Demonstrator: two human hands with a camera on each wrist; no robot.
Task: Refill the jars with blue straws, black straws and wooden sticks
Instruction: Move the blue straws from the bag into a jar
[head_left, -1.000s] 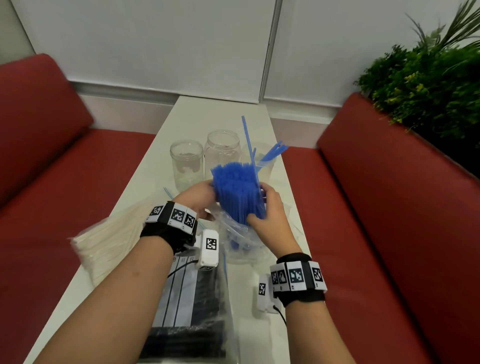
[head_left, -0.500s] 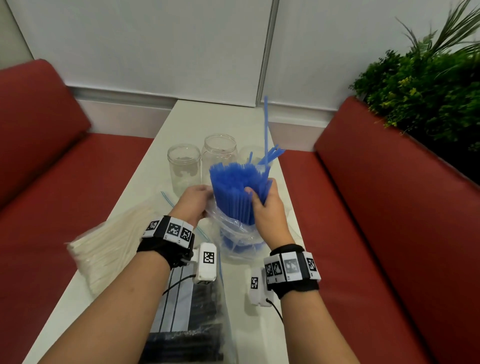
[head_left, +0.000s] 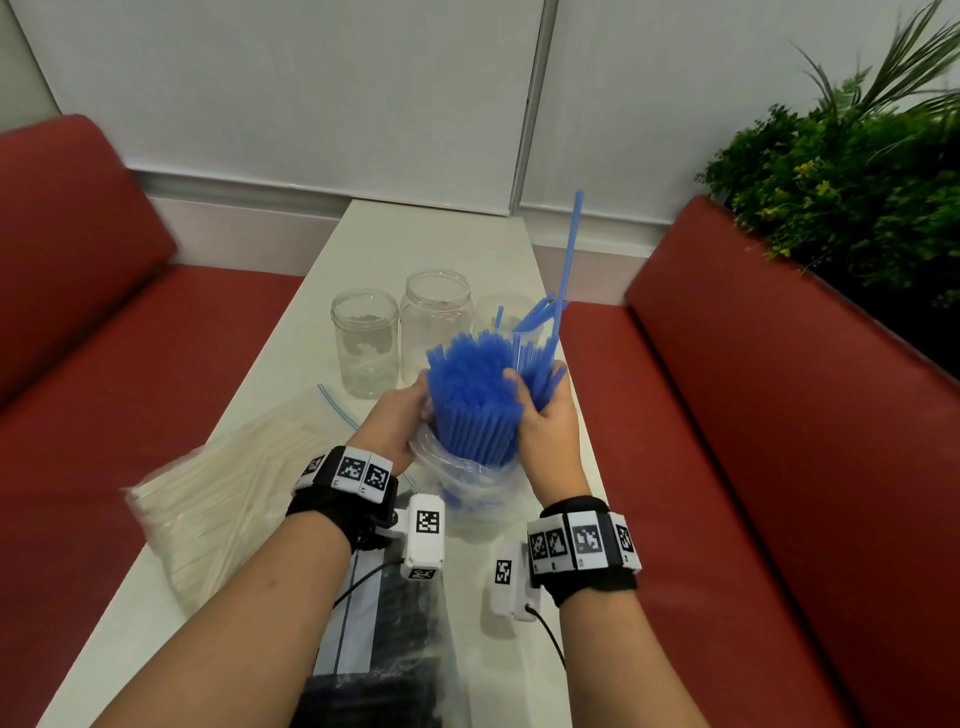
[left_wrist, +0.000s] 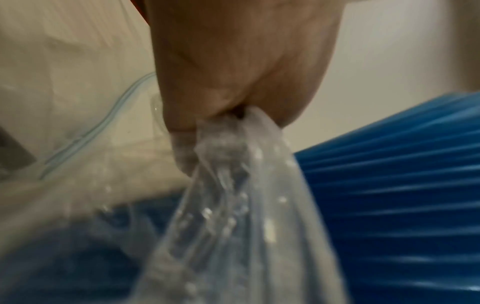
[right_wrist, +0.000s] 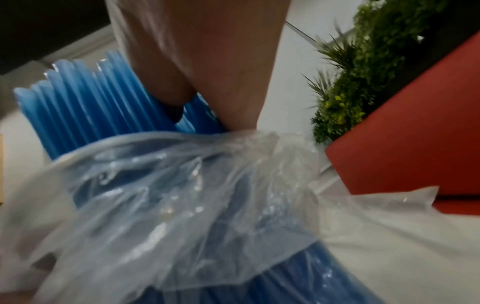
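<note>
Blue straws half out of bag, mid-desk, lifted a little higher than a second ago.

Right hand (head_left: 543, 421) curled round part of the blue straws (head_left: 475, 400), thumb dug into the bundle; left hand (head_left: 397, 415) pinching the rim of the clear bag (head_left: 457, 480), pinch plain in the left wrist view. Since a second ago: bundle raised and squared up, one stray straw (head_left: 569, 249) swung upright above the rest. Probably means separating a portion for the rightmost jar (head_left: 498, 312), near the desk's right edge, already with a few blue straws in it. Two other jars (head_left: 366, 343) nearly empty, contents hard to make out. Pale sticks bag (head_left: 218, 499) at left edge and black straws bag (head_left: 384, 675) at near edge both untouched. Rightmost jar mostly hidden behind bundle; right fingertips out of sight; wrist views blurred.
</note>
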